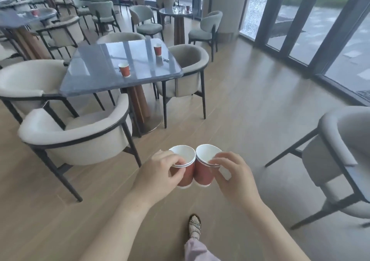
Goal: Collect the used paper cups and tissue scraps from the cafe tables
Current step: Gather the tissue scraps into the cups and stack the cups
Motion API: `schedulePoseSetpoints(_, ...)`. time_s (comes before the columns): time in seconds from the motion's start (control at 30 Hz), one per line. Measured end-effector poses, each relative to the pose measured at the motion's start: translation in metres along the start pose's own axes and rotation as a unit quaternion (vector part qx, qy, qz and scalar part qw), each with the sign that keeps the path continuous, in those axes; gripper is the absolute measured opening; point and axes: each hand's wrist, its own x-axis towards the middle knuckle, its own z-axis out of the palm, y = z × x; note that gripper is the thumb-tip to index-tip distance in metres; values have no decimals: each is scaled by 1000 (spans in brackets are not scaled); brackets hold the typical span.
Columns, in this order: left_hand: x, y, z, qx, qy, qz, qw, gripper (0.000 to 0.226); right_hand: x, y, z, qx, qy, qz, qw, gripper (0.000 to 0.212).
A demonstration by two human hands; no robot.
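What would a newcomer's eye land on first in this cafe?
Two red paper cups side by side at centre bottom: the left hand grips one cup, the right hand pinches the other cup. Behind, a near cup and a far cup stand on the grey table.

Head-worn view, facing forward-down, close above hands (196, 172)

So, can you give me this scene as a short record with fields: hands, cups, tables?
left hand: holds left cup, upright
right hand: holds right cup, fingers at the rim
held cups: side by side, touching, look empty
square table: front cup and back cup, both upright
round table: far cup
tissue: none clearly visible
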Motion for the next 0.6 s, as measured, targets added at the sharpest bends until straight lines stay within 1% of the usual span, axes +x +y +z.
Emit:
schedulePoseSetpoints(0.13,112,-35,11,4,-7,4,1000,3,116,37,22,4,-15,-2,1000,20)
schedulePoseSetpoints(0.3,230,-74,7,-5,18,7,1000,9,239,68,46,2,-18,-23,1000,16)
schedulePoseSetpoints(0.47,304,-128,5,-16,47,-40,998,9,335,85,88,6,-65,-47,997,12)
schedulePoseSetpoints(0.6,370,-188,-4,-12,71,-63,995,13,423,91,144,18,-87,-77,993,11)
